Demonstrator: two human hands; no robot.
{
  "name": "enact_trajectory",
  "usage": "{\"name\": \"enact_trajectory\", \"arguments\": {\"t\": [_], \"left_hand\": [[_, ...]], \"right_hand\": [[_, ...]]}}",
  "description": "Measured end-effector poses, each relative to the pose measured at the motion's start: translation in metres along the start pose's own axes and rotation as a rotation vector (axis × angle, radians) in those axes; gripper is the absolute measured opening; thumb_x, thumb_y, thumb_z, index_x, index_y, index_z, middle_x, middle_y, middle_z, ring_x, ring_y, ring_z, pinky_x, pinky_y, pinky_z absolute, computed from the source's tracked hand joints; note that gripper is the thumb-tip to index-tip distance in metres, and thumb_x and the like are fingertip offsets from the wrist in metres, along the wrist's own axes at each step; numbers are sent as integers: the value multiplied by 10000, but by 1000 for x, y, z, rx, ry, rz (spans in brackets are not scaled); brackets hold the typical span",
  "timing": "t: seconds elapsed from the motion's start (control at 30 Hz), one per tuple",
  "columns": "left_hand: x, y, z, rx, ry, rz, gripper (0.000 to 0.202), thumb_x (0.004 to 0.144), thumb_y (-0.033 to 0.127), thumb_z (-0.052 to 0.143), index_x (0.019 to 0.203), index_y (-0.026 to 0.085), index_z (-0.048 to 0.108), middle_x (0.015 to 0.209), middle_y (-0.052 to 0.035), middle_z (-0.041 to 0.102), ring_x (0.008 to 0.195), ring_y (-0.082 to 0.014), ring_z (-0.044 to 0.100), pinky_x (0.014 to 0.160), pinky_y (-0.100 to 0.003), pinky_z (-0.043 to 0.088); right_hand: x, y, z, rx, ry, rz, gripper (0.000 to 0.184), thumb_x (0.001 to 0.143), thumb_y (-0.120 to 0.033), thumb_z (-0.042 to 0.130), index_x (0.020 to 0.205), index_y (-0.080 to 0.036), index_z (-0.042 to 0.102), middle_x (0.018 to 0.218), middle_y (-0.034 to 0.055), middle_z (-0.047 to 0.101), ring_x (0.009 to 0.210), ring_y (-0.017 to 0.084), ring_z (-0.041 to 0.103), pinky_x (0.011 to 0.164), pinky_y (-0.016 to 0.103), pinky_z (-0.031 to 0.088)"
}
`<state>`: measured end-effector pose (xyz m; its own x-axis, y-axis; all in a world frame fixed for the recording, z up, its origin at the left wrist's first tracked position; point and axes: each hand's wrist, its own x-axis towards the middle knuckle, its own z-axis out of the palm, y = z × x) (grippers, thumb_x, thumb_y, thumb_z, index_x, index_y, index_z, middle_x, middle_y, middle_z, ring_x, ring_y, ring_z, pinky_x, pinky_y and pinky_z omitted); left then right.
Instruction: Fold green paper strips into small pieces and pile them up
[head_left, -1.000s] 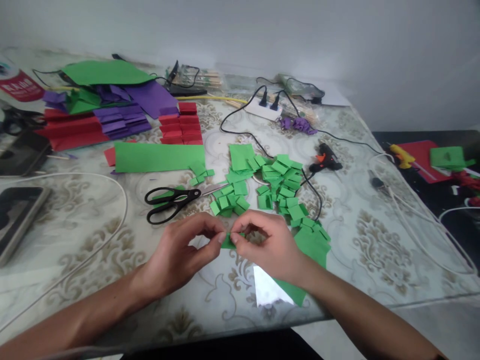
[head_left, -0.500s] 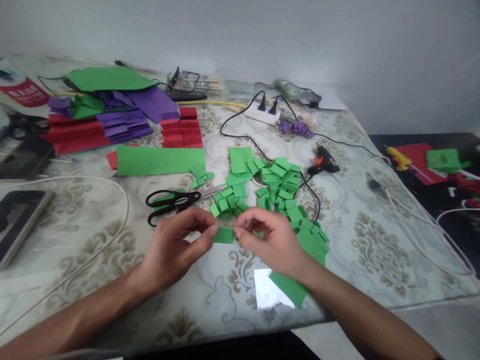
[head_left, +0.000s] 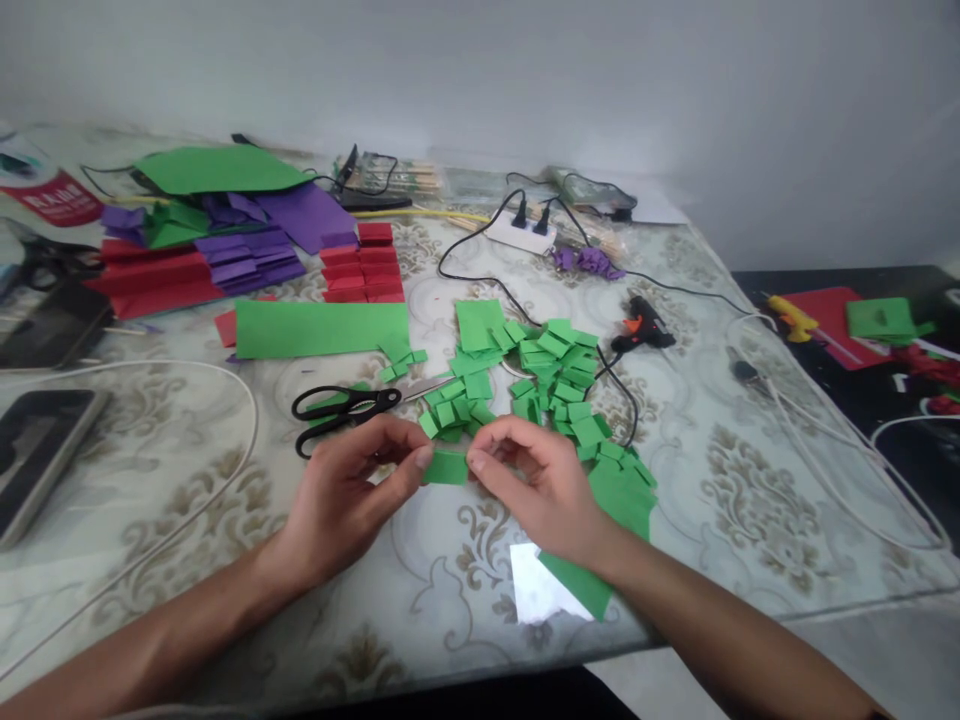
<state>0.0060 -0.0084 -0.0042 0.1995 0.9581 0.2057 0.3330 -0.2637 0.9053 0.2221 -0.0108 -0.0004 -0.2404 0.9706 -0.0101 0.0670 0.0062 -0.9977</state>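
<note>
In the head view, the fingertips, nearly together over the green piece (head_left: pixel 445 467) a second ago, have drawn apart, so more of it shows between them. The left hand (head_left: pixel 367 490) pinches its left end between thumb and forefinger; the right hand (head_left: pixel 544 490) has thumb and forefinger closed on its right end. The piece is held above the table (head_left: pixel 420 620), in front of the green bits (head_left: pixel 559 365). Scissors (head_left: pixel 388 399) lie beyond the left hand, blades parted, tips near the bits. Under the right wrist lies a green sheet (head_left: pixel 622 500), its near end over a white sheet (head_left: pixel 541 592). Farther back are a green strip (head_left: pixel 322 330), to the left, and a black glue gun (head_left: pixel 645 327), to the right.
</note>
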Motion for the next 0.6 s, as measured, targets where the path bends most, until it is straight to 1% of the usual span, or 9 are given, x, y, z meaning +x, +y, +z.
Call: {"name": "enact_trajectory", "arguments": {"t": [0.1,0.2,0.27,0.43,0.6], "left_hand": [[-1,0,-1,11,-18,6,81,977,247,671,916,212,710,779,7,719,674,-127,674,604,-212,538],[-1,1,-1,31,-35,39,74,990,219,656,934,211,704,786,12,714,685,-123,678,626,-216,539],[-1,2,-1,37,-42,71,64,988,195,657,941,209,698,797,15,713,689,-117,679,641,-215,541],[-3,-1,1,32,-58,123,57,1004,166,646,998,211,680,842,17,706,719,-107,681,675,-209,548],[-4,-5,2,49,-71,164,67,1016,160,626,1024,217,658,878,13,700,784,-117,672,724,-222,545]], "right_hand": [[-2,-2,-2,41,-12,-20,77,957,-286,679,973,-211,686,818,19,683,731,148,647,642,263,528],[-3,-2,-2,34,-38,-56,164,932,-278,716,1083,-219,694,957,46,717,826,168,683,713,284,566],[-3,-1,0,-9,-37,-82,170,906,-264,754,1063,-219,705,963,49,737,818,173,694,713,290,574],[-1,4,3,-67,46,-178,40,918,-242,763,927,-213,736,873,28,767,757,154,711,687,273,565],[1,6,2,-107,80,-241,19,912,-212,773,906,-204,756,847,23,778,740,143,716,658,246,551]]}}
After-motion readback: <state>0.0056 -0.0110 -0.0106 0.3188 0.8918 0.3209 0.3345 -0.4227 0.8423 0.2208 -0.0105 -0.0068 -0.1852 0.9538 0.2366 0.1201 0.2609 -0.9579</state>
